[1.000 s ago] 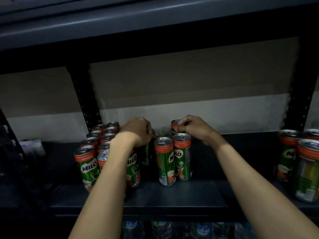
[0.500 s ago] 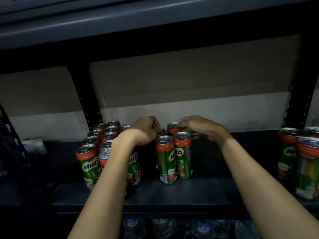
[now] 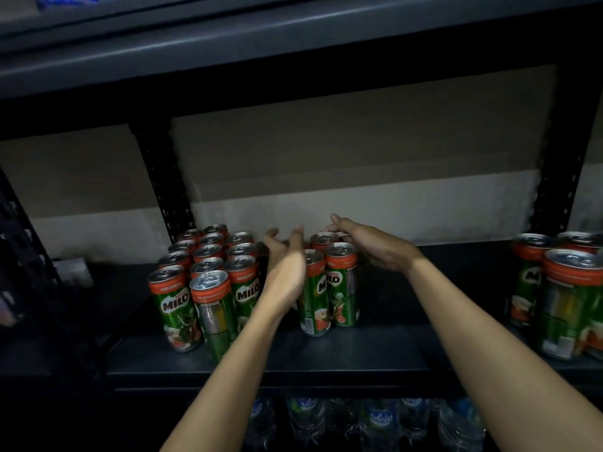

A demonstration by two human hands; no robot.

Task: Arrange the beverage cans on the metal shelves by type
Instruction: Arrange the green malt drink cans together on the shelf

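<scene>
Green and orange Milo cans stand on a dark metal shelf (image 3: 326, 360). A large block of several cans (image 3: 208, 265) fills the left part. A small cluster of three cans (image 3: 329, 282) stands in the middle. My left hand (image 3: 285, 259) hovers between the block and the cluster, fingers spread and holding nothing. My right hand (image 3: 368, 243) reaches over the cluster's right side with straight fingers, empty, close above the rear can (image 3: 324, 239).
More Milo cans (image 3: 561, 288) stand at the shelf's right end. Perforated black uprights (image 3: 166, 190) rise behind the left block and at the right (image 3: 558, 177). Water bottles (image 3: 375, 422) fill the shelf below. An upper shelf (image 3: 293, 37) hangs overhead.
Both hands let go of the can tops they were gripping and opened. The left hand's fingers spread apart; the right hand straightened over the middle cluster.
</scene>
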